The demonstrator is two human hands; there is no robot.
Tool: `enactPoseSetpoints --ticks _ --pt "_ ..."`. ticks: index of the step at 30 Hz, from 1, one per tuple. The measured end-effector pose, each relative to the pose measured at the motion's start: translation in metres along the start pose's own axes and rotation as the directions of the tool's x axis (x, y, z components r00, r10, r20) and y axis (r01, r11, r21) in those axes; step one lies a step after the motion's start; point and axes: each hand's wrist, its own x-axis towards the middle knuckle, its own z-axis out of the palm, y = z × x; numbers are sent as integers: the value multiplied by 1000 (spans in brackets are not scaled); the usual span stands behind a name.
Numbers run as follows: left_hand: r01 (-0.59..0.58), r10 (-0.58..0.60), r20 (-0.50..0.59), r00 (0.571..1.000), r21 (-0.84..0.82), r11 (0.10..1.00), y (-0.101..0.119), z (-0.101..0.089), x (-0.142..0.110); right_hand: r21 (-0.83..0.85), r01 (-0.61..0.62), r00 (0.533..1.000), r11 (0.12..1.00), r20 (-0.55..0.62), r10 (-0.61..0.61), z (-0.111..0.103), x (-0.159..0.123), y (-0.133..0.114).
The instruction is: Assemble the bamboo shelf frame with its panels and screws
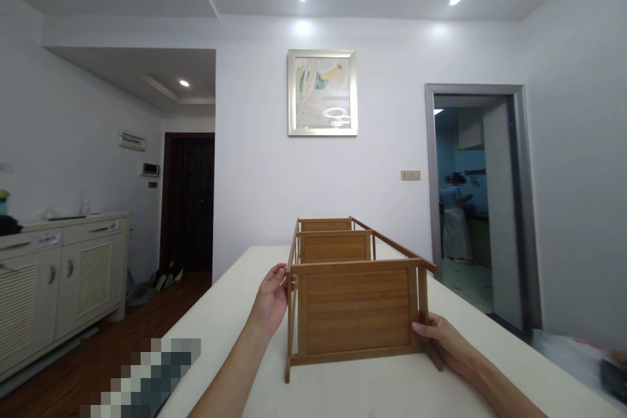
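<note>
A brown wooden shelf rack (360, 313) lies on its side on the white table, its panels standing upright one behind another and its long rails running away from me. At its near left edge, my left hand (273, 294) is closed around the upper rail, some fingertips hidden behind the wood. My right hand (441, 337) grips the near right leg lower down, thumb on the front side and the other fingers behind it. The rack's near leg ends stick out toward me past the front panel.
The white table (220, 307) extends under the rack to the wall. A white cabinet (93, 268) stands at left, with a dark door (191, 202) beyond. A framed picture (322, 93) hangs ahead. Through the right doorway (460, 202) a person (455, 222) stands in a kitchen.
</note>
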Motion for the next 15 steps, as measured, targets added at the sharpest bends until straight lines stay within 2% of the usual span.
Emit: enactPoseSetpoints --ticks 7,15 --pt "-7 7 -10 1000 -16 1000 -3 -3 3 -14 88 994 996 -58 -89 0 0 -7" --pt "4 -4 -19 1000 -11 1000 -3 -4 4 29 37 997 999 -64 -35 2 2 -3"
